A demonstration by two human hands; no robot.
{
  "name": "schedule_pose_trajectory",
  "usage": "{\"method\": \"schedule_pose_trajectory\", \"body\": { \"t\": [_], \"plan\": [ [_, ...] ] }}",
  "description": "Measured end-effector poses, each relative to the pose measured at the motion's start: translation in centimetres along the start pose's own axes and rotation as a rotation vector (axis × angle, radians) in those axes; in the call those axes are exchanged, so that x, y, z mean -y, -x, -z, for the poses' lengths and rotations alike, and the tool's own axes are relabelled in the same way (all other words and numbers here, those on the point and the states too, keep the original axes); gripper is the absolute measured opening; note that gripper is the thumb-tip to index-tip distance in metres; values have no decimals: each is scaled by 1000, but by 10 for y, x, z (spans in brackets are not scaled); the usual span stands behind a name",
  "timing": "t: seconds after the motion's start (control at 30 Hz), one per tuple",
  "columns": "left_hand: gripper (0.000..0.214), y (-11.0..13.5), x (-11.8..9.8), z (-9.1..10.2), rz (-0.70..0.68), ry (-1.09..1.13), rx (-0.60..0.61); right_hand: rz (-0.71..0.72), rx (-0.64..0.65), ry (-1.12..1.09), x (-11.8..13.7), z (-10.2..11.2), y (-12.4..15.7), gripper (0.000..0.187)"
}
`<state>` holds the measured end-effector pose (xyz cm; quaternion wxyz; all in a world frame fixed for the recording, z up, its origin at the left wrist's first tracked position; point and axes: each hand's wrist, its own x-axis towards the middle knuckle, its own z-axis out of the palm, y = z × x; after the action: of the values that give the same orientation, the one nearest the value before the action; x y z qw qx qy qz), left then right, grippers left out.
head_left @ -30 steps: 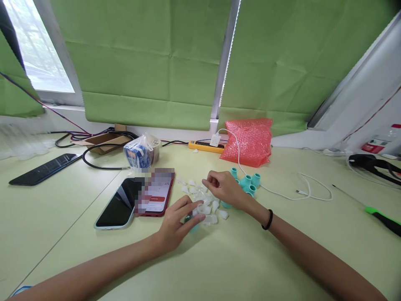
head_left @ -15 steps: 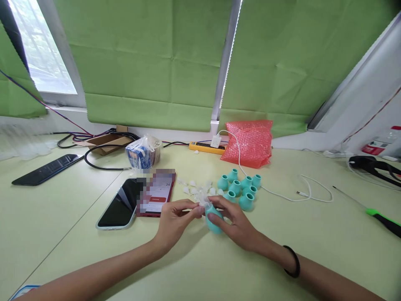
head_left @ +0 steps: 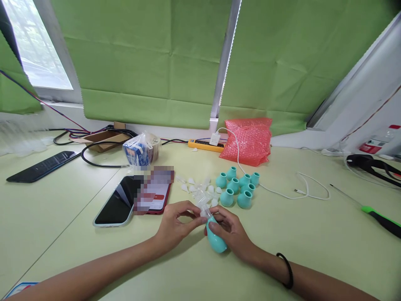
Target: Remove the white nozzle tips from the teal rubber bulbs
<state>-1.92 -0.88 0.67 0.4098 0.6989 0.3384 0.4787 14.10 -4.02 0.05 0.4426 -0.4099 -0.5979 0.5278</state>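
Note:
My right hand [head_left: 234,234] is wrapped round a turquoise squeeze bulb [head_left: 216,241], tilted with its round end toward me and its neck pointing away. A clear plastic nozzle [head_left: 206,211] is at the bulb's neck; how deep it sits there is hidden by my fingers. My left hand [head_left: 180,221] pinches this nozzle between thumb and fingertips. Just beyond my hands lie several clear nozzles [head_left: 200,193] and small whitish tips [head_left: 184,188] in a loose pile. Several more turquoise bulbs [head_left: 227,198] stand upright to their right, necks up.
Two phones [head_left: 117,205] [head_left: 159,196] lie left of my hands. Farther back are a plastic-wrapped blue pack [head_left: 138,154], a yellow power strip [head_left: 205,146] and a red bubble-wrap bag [head_left: 246,142]. A white cable [head_left: 288,195] and a green-black screwdriver [head_left: 380,219] lie right.
Both hands, with the bulb, have come slightly nearer to me. The bulb's round end shows more, and the nozzle at its neck is clearer. My view has shifted a little.

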Motion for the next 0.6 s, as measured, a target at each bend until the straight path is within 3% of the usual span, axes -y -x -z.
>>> {"method": "schedule_pose_trajectory", "body": {
  "t": [0.3, 0.6],
  "plan": [
    [9, 0, 3, 0, 155, 240, 83, 32, -7, 6, -2, 2, 2, 26],
    [9, 1, 2, 0, 177, 196, 89, 59, -19, 19, -4, 3, 1, 24]
  ]
}}
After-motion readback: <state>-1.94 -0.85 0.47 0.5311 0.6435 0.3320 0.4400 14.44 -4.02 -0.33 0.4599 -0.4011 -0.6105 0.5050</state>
